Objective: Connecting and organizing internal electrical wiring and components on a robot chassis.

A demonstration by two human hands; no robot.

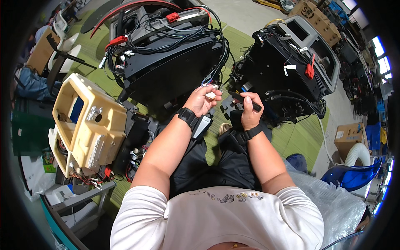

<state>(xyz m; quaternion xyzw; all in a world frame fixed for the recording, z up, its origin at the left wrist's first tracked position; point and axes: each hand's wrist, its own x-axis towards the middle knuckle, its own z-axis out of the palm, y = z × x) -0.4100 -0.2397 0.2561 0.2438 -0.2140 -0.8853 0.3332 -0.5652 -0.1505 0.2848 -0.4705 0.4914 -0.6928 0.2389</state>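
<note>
My left hand [199, 102] is closed on a white wire connector [211, 95], with thin coloured wires running up from it to the cable bundle. A short way to its right, my right hand [251, 111] grips a slim black tool [257, 107] whose narrow dark end points toward the connector. The tool's exact kind is too small to tell. Just beyond my hands stands a large black equipment housing [175, 62], its top covered by black cables [179, 35] with red and white plugs. Both wrists wear black straps.
A second black housing [283, 66] with a grey frame stands at the right. On the left is a cream moulded shell [98, 133] near a grey metal stand [89, 198]. Bubble wrap [333, 204], a cardboard box [349, 139] and a white hose [359, 153] lie to the right.
</note>
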